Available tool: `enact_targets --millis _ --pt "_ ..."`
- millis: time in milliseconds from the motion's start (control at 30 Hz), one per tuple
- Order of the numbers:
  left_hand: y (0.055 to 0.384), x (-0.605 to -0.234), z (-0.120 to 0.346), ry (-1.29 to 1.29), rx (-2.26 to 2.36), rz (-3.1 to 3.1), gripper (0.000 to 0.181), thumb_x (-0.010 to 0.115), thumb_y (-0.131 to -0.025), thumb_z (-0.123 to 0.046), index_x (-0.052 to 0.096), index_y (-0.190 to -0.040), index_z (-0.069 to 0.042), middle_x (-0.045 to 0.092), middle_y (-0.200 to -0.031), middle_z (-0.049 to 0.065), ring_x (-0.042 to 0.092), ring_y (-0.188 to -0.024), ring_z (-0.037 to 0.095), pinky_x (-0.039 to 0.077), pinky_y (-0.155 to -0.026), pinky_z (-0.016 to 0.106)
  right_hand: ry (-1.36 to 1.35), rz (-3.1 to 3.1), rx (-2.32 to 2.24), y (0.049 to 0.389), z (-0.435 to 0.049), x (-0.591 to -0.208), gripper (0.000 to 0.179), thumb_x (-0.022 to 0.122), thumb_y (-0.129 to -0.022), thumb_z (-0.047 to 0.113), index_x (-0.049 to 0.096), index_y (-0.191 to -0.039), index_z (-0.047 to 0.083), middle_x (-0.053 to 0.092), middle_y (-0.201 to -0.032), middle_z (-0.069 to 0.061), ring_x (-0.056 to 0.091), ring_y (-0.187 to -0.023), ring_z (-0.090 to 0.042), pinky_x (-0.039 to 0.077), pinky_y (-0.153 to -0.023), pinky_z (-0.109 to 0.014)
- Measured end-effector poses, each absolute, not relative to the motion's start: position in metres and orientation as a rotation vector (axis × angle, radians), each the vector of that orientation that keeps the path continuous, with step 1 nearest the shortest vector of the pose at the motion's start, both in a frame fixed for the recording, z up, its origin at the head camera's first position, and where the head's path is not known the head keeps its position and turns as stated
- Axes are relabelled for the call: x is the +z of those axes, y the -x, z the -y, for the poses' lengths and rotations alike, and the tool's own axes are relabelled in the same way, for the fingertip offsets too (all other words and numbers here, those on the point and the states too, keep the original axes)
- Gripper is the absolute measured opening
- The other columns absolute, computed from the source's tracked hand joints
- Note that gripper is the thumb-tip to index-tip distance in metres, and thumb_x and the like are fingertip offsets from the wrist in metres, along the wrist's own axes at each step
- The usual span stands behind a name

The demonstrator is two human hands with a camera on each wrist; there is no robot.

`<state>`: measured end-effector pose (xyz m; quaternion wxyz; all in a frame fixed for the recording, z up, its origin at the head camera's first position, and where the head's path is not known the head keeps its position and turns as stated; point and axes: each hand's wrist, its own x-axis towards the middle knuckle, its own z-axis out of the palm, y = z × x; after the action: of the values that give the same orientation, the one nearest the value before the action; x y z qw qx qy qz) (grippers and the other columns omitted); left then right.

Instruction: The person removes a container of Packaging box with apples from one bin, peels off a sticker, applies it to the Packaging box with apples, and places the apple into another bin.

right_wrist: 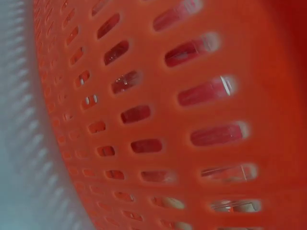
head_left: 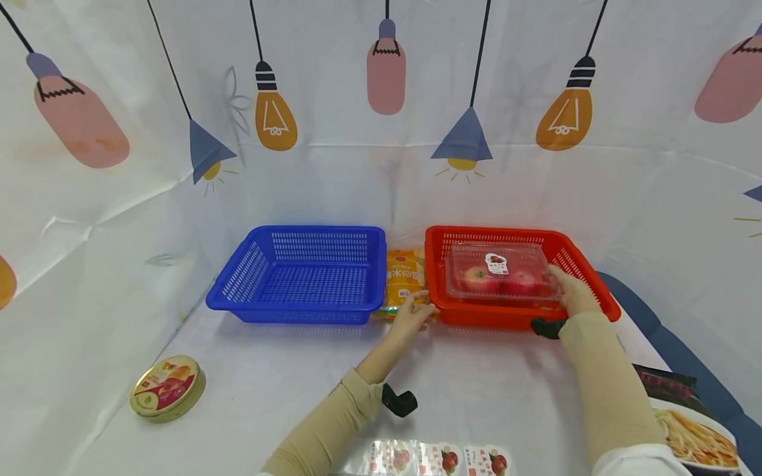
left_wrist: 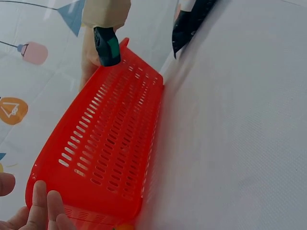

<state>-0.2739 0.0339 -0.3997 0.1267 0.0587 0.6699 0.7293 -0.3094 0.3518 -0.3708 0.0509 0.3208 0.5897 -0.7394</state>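
Observation:
A clear plastic box of apples [head_left: 461, 281] with a round-topped white label lies inside the red basket [head_left: 476, 316]. My right hand [head_left: 571, 291] reaches over the basket's front right and grips the right end of that box. Against the front left corner of the basket, my left hand [head_left: 413, 314] touches the rim with its fingers [left_wrist: 39, 199] fairly straight. The right wrist view is filled by the basket's slotted wall [right_wrist: 158, 115], with red showing through the slots; the right hand is hidden there.
A blue basket [head_left: 321, 284] stands to the left, with an orange bag [head_left: 405, 274] between the two baskets. A round tin [head_left: 168, 388] sits at front left. Apple stickers [head_left: 440, 458] lie at the near edge, and a black food packet [head_left: 684, 416] at right.

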Motion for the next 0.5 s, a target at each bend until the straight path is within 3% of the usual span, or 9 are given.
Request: enact_targets --millis 167,233,400,500 --pt "0.289 -0.42 -0.037 -0.171 2.14 -1.935 0.045 0.052 -0.093 -0.016 0.039 -0.134 -0.002 0.062 -0.109 0.022 0.054 -0.101 0.043 0.047 -0.081 0.04 -0.942 -1.822 -2.256 0.309 -0.352 -0.372 0.067 0.069 -0.071 0.055 0.046 -0.131 0.038 0.041 -0.124 0.013 0.029 -0.119 -0.013 0.019 -0.11 -0.041" --pt "0.293 -0.426 -0.039 -0.165 2.144 -1.941 0.046 0.054 -0.093 -0.018 0.04 -0.134 -0.004 0.063 -0.107 0.019 0.056 -0.099 0.04 0.047 -0.085 0.044 -0.965 -1.795 -2.256 0.31 -0.352 -0.371 0.072 0.07 -0.07 0.056 0.043 -0.134 0.04 0.04 -0.13 0.012 0.028 -0.122 -0.013 0.018 -0.111 -0.041" --pt "0.294 -0.429 -0.039 -0.161 2.14 -1.967 0.046 0.054 -0.092 -0.02 0.041 -0.134 -0.005 0.065 -0.104 0.014 0.058 -0.095 0.036 0.046 -0.087 0.046 -1.066 -1.745 -2.211 0.314 -0.351 -0.368 0.094 0.068 -0.072 0.054 0.014 -0.147 0.035 0.022 -0.149 0.015 0.019 -0.135 -0.013 0.016 -0.113 -0.036" --pt "0.293 -0.429 -0.039 -0.165 2.137 -1.971 0.045 0.054 -0.092 -0.019 0.041 -0.133 -0.005 0.066 -0.103 0.013 0.057 -0.096 0.037 0.046 -0.086 0.046 -1.148 -1.673 -2.25 0.313 -0.348 -0.369 0.103 0.07 -0.071 0.052 0.005 -0.148 0.033 0.026 -0.147 0.015 0.024 -0.133 -0.012 0.022 -0.111 -0.032"
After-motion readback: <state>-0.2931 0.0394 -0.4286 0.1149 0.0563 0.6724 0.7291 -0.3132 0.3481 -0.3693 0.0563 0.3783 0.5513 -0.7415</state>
